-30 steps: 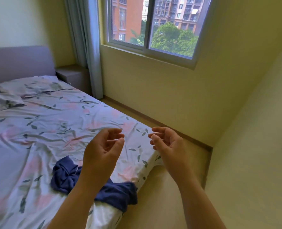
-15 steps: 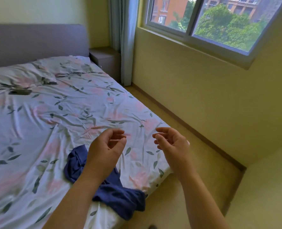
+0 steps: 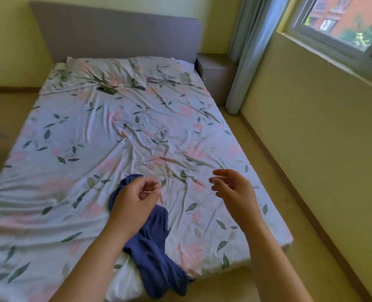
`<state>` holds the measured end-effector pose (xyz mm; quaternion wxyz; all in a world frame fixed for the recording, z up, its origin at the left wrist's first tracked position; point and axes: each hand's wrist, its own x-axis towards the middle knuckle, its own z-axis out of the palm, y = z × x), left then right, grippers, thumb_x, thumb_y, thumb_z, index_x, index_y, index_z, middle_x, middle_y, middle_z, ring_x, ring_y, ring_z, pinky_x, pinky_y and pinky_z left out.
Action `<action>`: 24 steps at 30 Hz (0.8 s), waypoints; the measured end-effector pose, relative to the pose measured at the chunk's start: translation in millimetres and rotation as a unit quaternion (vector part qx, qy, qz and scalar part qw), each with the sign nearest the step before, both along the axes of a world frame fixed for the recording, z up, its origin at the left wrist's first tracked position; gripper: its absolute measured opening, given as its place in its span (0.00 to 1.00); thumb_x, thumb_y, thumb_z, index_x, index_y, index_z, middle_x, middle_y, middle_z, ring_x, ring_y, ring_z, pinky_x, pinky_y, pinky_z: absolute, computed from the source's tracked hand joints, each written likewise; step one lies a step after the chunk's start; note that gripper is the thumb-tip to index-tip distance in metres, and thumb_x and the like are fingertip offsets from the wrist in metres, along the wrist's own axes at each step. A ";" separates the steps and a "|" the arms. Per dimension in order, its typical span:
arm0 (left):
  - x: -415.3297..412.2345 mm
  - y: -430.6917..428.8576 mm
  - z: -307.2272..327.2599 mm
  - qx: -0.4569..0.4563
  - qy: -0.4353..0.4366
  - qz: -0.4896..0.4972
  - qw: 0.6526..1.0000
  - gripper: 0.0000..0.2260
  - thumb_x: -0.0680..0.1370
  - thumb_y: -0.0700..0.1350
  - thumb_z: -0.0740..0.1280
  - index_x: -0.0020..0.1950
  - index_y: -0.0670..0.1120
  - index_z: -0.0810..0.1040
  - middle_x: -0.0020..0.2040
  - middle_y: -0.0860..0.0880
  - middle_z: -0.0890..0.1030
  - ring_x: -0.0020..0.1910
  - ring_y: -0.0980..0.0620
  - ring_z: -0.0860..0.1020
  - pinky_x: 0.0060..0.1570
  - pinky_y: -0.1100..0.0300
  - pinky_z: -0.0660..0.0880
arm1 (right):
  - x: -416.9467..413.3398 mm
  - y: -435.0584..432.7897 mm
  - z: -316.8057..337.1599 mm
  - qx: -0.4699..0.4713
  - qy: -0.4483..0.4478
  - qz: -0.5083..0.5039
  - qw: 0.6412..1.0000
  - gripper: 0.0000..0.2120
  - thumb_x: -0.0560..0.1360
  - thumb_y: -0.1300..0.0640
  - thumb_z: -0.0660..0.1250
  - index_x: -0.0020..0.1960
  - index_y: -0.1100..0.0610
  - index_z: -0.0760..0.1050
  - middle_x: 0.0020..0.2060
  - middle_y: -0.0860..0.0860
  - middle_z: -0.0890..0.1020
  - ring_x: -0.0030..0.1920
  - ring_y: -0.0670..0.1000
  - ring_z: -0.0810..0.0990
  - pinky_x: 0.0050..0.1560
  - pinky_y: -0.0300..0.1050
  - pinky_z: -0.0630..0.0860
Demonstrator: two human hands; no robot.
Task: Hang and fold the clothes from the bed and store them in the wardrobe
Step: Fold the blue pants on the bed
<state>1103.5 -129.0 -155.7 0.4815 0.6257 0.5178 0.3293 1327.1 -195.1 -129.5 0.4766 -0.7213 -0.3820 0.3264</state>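
Observation:
A crumpled navy blue garment (image 3: 154,253) lies near the foot of the bed (image 3: 72,149), draping over its lower edge. My left hand (image 3: 135,199) hovers above the garment's upper part with loosely curled fingers and holds nothing. My right hand (image 3: 233,190) floats to the right over the floral sheet, fingers relaxed and empty. Both palms face each other, about a hand's width or more apart. No wardrobe is in view.
A pillow (image 3: 98,73) and a small dark object (image 3: 106,90) lie near the grey headboard (image 3: 115,33). A nightstand (image 3: 215,73) and a curtain (image 3: 246,53) stand at the far right corner. A narrow floor strip (image 3: 311,225) runs between bed and wall under the window (image 3: 341,22).
The view has swung left and down, so the whole bed now shows. Both hands have stayed raised and empty, now over the bed's foot and slightly farther apart.

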 end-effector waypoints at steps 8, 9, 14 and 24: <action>-28.6 34.0 -45.2 -0.050 0.024 0.057 0.997 0.05 0.78 0.43 0.69 0.50 0.54 0.78 0.48 0.55 0.82 0.47 0.64 0.79 0.43 0.74 0.72 | -16.2 58.0 -53.4 -0.083 -0.017 0.086 0.993 0.08 0.78 0.58 0.66 0.56 0.51 0.79 0.47 0.49 0.84 0.48 0.49 0.83 0.48 0.45 0.81; -32.2 39.7 -51.9 -0.054 0.029 0.061 0.996 0.05 0.78 0.43 0.69 0.50 0.54 0.78 0.47 0.55 0.82 0.46 0.64 0.79 0.43 0.74 0.72 | -18.4 63.7 -61.6 -0.097 -0.021 0.096 0.990 0.08 0.78 0.57 0.66 0.55 0.50 0.78 0.47 0.49 0.84 0.48 0.48 0.83 0.47 0.44 0.81; -45.7 61.1 -90.3 -0.096 0.053 0.083 0.991 0.04 0.77 0.44 0.69 0.50 0.53 0.79 0.47 0.54 0.82 0.48 0.61 0.79 0.45 0.69 0.72 | -19.6 89.6 -104.2 -0.178 -0.060 0.141 0.972 0.07 0.78 0.55 0.66 0.55 0.49 0.78 0.45 0.48 0.83 0.45 0.47 0.82 0.43 0.38 0.78; -57.2 92.9 -165.0 -0.186 0.110 0.152 0.964 0.05 0.77 0.42 0.68 0.51 0.51 0.79 0.46 0.55 0.81 0.46 0.60 0.78 0.41 0.72 0.69 | -14.9 160.0 -203.6 -0.289 -0.114 0.249 0.917 0.10 0.78 0.55 0.64 0.58 0.51 0.77 0.47 0.49 0.81 0.45 0.50 0.81 0.43 0.42 0.76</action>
